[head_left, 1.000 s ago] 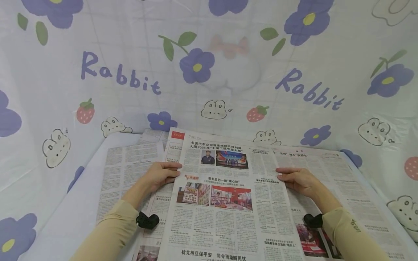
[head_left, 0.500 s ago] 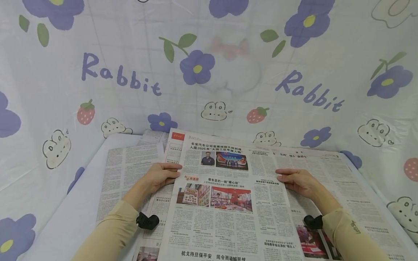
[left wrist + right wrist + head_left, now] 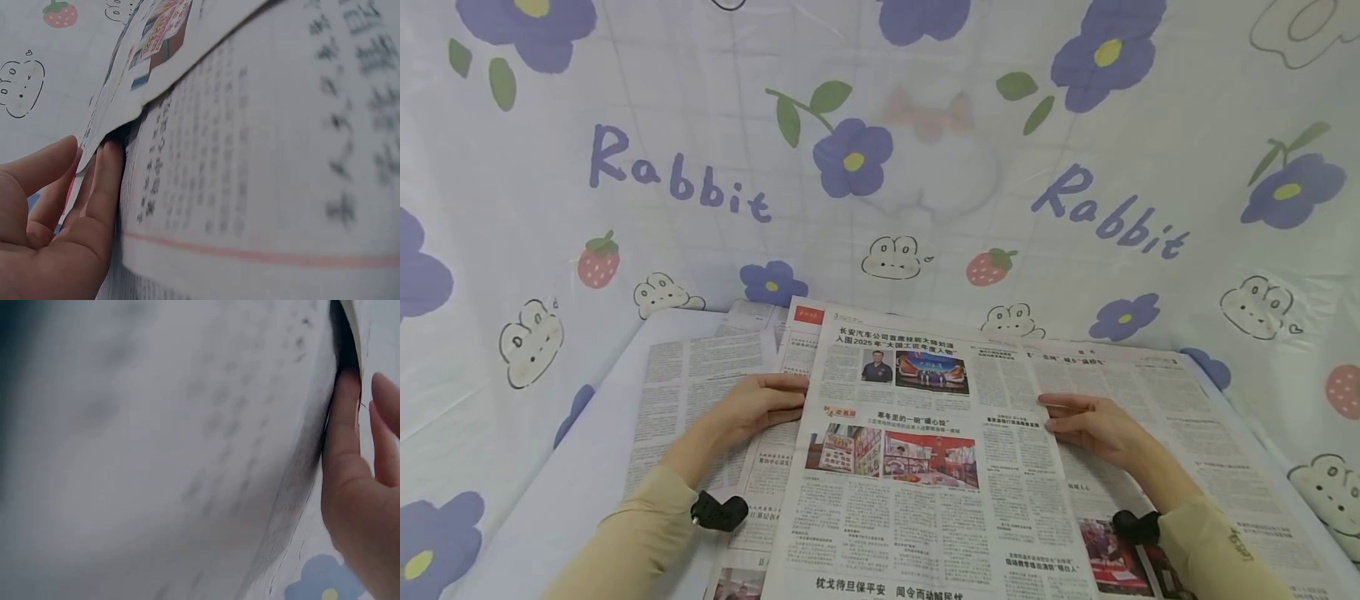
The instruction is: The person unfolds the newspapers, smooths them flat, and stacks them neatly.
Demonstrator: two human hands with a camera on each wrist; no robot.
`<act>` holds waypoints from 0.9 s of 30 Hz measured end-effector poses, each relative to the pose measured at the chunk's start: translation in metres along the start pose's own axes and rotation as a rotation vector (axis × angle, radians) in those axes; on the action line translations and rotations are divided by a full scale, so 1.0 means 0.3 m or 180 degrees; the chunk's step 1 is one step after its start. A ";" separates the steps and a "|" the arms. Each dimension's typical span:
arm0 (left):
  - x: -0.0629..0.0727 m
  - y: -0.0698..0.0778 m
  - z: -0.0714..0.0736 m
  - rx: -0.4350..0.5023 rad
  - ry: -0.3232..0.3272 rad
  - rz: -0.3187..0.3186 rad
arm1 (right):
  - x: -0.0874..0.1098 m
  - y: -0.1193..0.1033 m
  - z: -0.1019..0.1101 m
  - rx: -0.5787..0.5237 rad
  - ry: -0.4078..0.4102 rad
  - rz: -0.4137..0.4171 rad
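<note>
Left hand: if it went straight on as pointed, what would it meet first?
The left hand would first meet the top newspaper, its edge right at the fingers; some would probably slide underneath, though depth is unclear.

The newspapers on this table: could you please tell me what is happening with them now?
A person has both hands at the top newspaper, which lies over other newspapers on a white table. The left hand is at its left edge and the right hand at its right edge. The wrist views show fingers reaching beneath the paper's edges. Whether the left thumb pinches the paper is unclear. The top newspaper lies spread out, print facing up.
</note>
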State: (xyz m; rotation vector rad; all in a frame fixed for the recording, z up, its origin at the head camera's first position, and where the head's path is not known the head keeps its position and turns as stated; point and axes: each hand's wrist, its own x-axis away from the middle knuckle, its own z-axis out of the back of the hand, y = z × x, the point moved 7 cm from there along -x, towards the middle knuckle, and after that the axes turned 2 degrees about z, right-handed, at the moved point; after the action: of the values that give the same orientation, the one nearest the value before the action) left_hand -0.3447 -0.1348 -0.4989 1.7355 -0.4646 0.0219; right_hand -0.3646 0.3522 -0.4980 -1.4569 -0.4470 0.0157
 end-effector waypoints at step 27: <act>0.216 0.105 -0.264 -0.2309 0.0377 -0.0631 | 0.250 0.038 -0.093 -0.0425 -0.0321 -0.0521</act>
State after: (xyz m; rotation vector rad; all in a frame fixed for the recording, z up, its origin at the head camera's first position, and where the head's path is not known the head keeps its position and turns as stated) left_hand -0.2763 -0.0834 -0.4343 1.0502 -0.1722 -0.1667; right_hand -0.2844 0.3479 -0.4889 -1.5510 -0.6590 -0.0730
